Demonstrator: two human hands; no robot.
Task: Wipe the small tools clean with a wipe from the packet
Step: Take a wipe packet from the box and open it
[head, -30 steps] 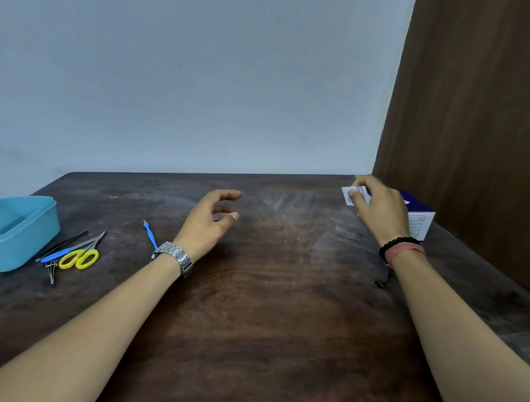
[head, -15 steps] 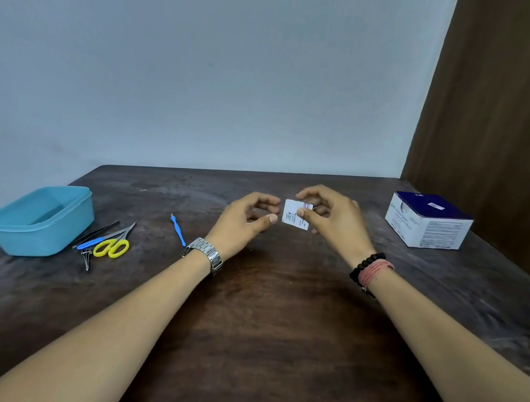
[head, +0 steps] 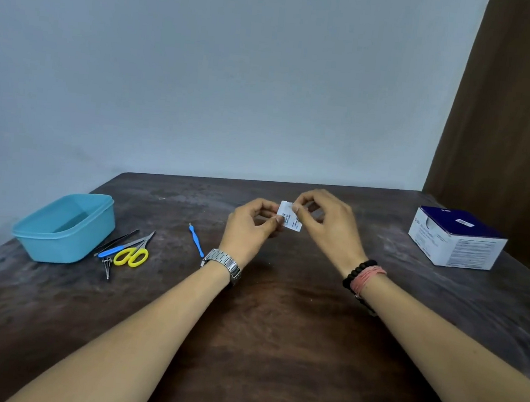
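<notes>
Turquoise plastic tub (head: 62,231) sits far left near the table edge, probably where cleaned stuff ends up. Right beside it the small tools are bunched together: yellow-handled scissors (head: 131,256), dark tweezers (head: 115,243), a blue-handled pick (head: 112,252) and small metal clippers (head: 107,266), none wiped yet by the look of it. One blue tool (head: 196,240) lies on its own, closer to the middle, easy to grab first. Over the centre, the left hand (head: 248,228) pinches one edge of the wipe packet (head: 289,217) and the right hand (head: 326,222) pinches its top corner, held up off the table (head: 260,344). Looks set up for tearing it open. Loads of bare wood in front for wiping. Far right, the blue-and-white box (head: 457,238) sits by the brown wall, well out of the way.
</notes>
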